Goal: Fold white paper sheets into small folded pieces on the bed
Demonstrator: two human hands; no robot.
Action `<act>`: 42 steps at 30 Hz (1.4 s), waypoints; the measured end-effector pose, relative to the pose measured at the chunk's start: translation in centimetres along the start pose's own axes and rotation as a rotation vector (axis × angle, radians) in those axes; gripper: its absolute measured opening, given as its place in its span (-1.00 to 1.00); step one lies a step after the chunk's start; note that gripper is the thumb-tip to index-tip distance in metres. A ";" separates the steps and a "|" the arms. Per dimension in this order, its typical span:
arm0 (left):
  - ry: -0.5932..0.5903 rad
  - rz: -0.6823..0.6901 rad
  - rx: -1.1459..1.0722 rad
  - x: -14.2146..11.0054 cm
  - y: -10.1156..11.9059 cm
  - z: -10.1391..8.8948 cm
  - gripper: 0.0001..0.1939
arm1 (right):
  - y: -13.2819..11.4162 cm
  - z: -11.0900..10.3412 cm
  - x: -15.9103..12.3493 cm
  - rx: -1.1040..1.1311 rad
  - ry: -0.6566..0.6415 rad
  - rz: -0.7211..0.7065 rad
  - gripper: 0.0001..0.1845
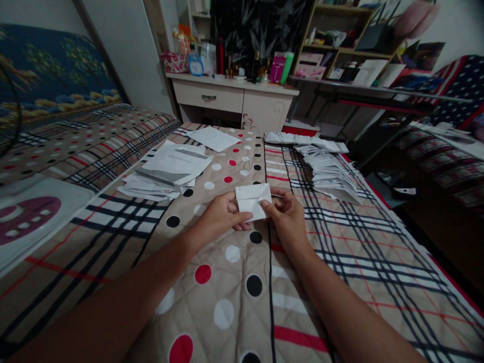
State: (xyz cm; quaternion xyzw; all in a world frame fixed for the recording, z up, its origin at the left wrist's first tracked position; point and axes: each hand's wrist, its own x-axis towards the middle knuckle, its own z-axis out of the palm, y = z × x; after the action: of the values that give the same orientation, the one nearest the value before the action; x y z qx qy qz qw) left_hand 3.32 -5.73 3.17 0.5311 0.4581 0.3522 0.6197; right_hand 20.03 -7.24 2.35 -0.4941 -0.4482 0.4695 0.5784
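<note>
Both my hands hold one small white folded paper piece (252, 199) just above the quilted bedspread (234, 282). My left hand (221, 214) pinches its lower left edge with thumb on top. My right hand (288, 214) pinches its right side, fingers closed on it. To the left of my hands lies a loose stack of white sheets (166, 171). To the right a long fanned row of folded white paper pieces (327, 169) runs away from me.
A single white sheet (214, 137) lies farther back on the bed. A white cushion with a purple pattern (26, 217) sits at the left. Beyond the bed stand a cluttered dresser (230, 93) and shelves (340, 35). The bed's right edge drops to a dark floor.
</note>
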 end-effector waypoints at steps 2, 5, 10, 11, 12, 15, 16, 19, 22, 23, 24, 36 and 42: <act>0.014 0.013 0.050 0.1 0.0 -0.1 -0.39 | 0.1 -0.5 0.4 -0.042 0.011 0.006 -0.52; 0.116 0.094 0.047 0.5 -0.1 -0.5 -0.46 | 0.3 -1.1 0.9 -0.077 -0.101 0.058 -0.59; 0.117 0.191 0.214 1.0 -0.9 -1.3 -0.70 | 0.4 -1.1 1.1 -0.170 -0.325 0.065 -0.73; 0.117 0.203 0.269 1.1 -1.1 -1.4 -0.73 | 0.3 -1.1 1.0 -0.218 -0.347 0.051 -0.75; 0.128 0.218 0.326 1.1 -1.3 -1.5 -0.75 | 0.3 -1.1 1.0 -0.276 -0.363 0.031 -0.78; 0.189 0.268 0.484 1.1 -1.8 -1.7 -0.78 | 0.2 -1.2 0.9 -0.490 -0.358 -0.057 -0.79; 0.202 0.280 0.526 1.1 -1.9 -1.7 -0.79 | 0.2 -1.2 0.8 -0.569 -0.341 -0.089 -0.78; 0.210 0.302 0.606 1.0 -1.7 -1.7 -0.81 | 0.4 -1.2 0.7 -0.736 -0.279 -0.204 -0.69; 0.203 0.336 0.616 0.9 -1.4 -1.6 -0.83 | 0.7 -1.2 0.7 -0.743 -0.224 -0.316 -0.71; 0.193 0.342 0.608 0.9 -1.3 -1.6 -0.83 | 0.7 -1.1 0.6 -0.731 -0.219 -0.337 -0.76; 0.177 0.345 0.595 0.9 -1.2 -1.6 -0.84 | 0.7 -1.1 0.6 -0.724 -0.227 -0.350 -0.82; -0.163 0.386 0.507 1.0 -0.6 -3.6 -0.83 | 0.3 -1.3 0.0 -0.710 -0.490 -0.531 -0.71; -0.222 0.382 0.486 0.9 -0.2 -3.8 -0.87 | 0.5 -1.5 0.1 -0.706 -0.554 -0.539 -0.69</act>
State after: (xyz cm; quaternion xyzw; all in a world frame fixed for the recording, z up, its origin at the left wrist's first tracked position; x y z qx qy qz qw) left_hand 0.06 -3.69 2.72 0.7748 0.3507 0.2824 0.4438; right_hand 21.50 -7.34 1.69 -0.3834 -0.8265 0.2376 0.3369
